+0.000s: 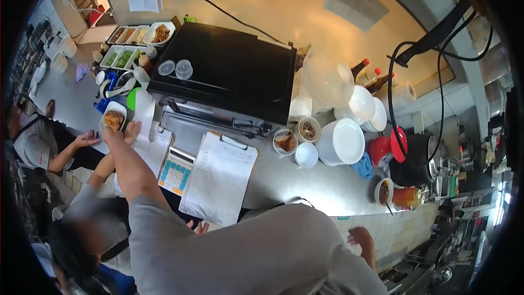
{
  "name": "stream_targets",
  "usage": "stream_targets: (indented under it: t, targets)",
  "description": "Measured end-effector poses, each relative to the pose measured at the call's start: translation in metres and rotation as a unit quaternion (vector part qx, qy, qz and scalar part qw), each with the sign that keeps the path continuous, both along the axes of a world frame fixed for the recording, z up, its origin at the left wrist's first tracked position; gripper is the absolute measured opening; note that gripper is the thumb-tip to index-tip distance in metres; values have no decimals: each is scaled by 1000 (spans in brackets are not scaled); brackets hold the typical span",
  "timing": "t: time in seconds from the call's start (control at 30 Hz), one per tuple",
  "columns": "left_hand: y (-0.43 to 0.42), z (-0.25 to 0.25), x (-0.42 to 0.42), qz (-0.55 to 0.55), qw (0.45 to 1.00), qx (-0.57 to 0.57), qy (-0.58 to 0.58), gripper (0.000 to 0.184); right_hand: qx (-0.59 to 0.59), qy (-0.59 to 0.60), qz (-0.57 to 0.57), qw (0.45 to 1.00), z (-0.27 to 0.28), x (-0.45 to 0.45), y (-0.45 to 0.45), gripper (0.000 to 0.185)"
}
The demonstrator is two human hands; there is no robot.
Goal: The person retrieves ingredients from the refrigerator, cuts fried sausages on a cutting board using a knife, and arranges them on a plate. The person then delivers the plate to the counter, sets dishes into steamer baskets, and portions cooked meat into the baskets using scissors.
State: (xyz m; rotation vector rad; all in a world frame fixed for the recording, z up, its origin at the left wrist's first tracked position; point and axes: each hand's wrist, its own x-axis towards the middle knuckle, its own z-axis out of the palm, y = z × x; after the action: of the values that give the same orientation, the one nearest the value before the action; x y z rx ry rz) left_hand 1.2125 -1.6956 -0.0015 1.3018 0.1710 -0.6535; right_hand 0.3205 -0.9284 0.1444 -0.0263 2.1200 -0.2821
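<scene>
My left arm stretches to the far left, and my left hand point(112, 132) is closed at a browned piece of meat point(114, 117) in a white tray point(123, 110). My fingertips are partly hidden there. Beside it, a co-worker's hand point(132, 130) is at the tray's right side, near a white sheet point(144, 110). My right hand point(362, 238) hangs low at the right, beyond the counter's front edge, fingers loosely apart and holding nothing. Under my left arm are a calculator point(174, 172) and a clipboard with written pages point(219, 172).
A black oven-like appliance point(224, 74) fills the counter's back. White bowls point(342, 141) are stacked to its right, near a bowl of meat point(285, 142) and a red lid point(398, 143). Vegetable trays point(124, 57) stand at back left. Co-workers point(41, 142) crowd the left.
</scene>
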Motion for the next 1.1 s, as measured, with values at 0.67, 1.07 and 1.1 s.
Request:
stream_targets:
  t: [0.67, 1.07, 1.1]
  targets:
    - [206, 254, -438, -449, 482, -77, -748, 62, -449, 193, 243, 838, -108, 264, -482, 72]
    - [218, 247, -435, -478, 437, -32, -761, 82, -286, 244, 160, 913, -72, 275, -500, 35]
    - [221, 245, -431, -479, 440, -39, -758, 80, -273, 229, 167, 919, -72, 272, -503, 39]
